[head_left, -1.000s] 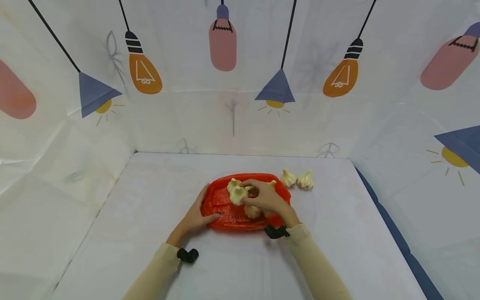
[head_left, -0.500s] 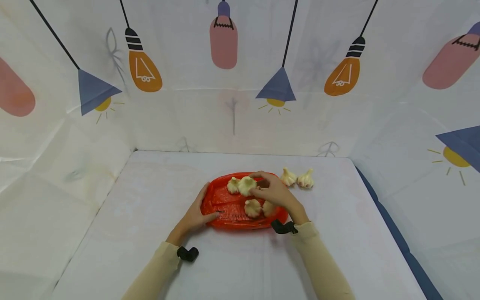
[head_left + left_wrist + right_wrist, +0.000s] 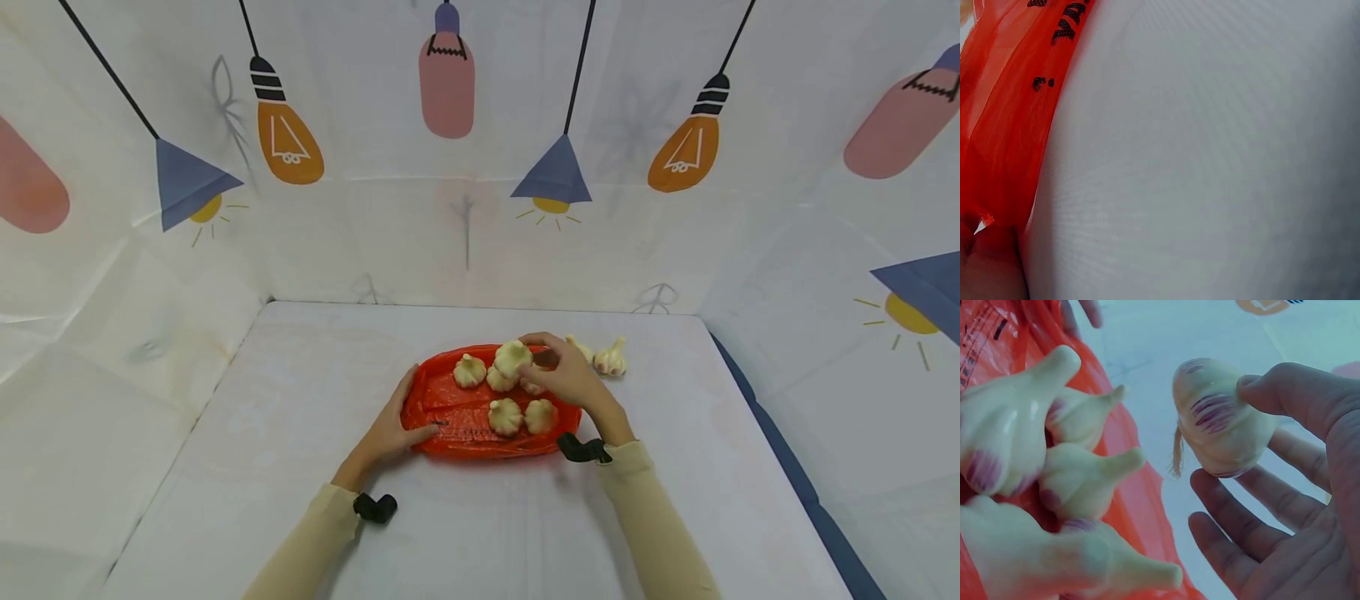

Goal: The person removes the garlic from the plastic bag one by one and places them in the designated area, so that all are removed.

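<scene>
Red plastic bag (image 3: 480, 450) is gripped at left by the left hand (image 3: 386, 431), steadied I think, while on my feed the right hand (image 3: 567, 374) pinches a garlic bulb (image 3: 513, 358) above its far side.

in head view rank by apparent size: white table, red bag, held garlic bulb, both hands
Largest to smallest:
1. white table
2. red bag
3. left hand and right hand: too alike to rank
4. held garlic bulb
</scene>
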Demonstrator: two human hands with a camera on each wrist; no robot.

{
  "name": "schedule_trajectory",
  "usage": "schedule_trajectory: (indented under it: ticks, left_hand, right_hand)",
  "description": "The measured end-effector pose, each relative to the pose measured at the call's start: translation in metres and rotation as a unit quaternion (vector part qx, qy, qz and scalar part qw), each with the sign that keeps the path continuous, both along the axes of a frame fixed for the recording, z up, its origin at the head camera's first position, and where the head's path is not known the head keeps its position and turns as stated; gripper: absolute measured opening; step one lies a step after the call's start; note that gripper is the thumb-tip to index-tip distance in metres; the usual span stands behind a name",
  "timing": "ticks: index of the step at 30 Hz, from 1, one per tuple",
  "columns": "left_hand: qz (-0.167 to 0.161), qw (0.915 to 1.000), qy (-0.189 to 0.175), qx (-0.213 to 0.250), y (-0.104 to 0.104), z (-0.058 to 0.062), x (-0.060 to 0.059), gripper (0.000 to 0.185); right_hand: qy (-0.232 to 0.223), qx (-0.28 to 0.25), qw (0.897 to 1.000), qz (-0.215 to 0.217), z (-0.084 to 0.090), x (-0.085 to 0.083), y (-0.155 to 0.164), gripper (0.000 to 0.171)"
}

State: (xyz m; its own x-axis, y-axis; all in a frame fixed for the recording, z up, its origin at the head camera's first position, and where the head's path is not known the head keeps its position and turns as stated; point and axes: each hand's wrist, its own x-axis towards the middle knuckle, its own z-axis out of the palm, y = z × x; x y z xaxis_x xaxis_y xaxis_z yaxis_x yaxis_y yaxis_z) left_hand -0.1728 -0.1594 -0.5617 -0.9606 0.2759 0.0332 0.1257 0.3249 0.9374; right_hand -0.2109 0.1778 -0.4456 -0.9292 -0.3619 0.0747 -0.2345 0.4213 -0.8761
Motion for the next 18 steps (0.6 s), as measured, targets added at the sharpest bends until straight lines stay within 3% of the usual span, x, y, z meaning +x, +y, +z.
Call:
schedule_trajectory:
  ticks: [5, 9, 12, 16, 18]
  left_hand:
    - [0.003, 1.0, -0.004, 0.006, 0.003, 0.002, 0.001, 0.109]
    - [-0.001, 1.0, -0.005, 0.007, 0.005, 0.018, 0.008, 0.108]
    - [-0.005, 1.0, 0.0, 0.003, 0.003, 0.016, 0.007, 0.109]
    - [-0.008, 1.0, 0.003, 0.001, -0.001, 0.001, 0.001, 0.111]
    - [-0.009, 1.0, 0.002, 0.001, 0.0, 0.001, 0.001, 0.111]
  right_hand:
    - [0.011, -0.011, 1.0, -0.024, 0.002, -0.002, 0.01, 0.046]
    - [0.015, -0.018, 0.999, -0.038, 0.008, -0.001, 0.016, 0.047]
    - [0.018, -0.023, 0.998, -0.049, 0.009, -0.002, 0.022, 0.048]
    - [0.017, -0.023, 0.997, -0.074, 0.007, -0.002, 0.032, 0.05]
    - [0.017, -0.026, 0.996, -0.083, 0.008, 0.0, 0.035, 0.05]
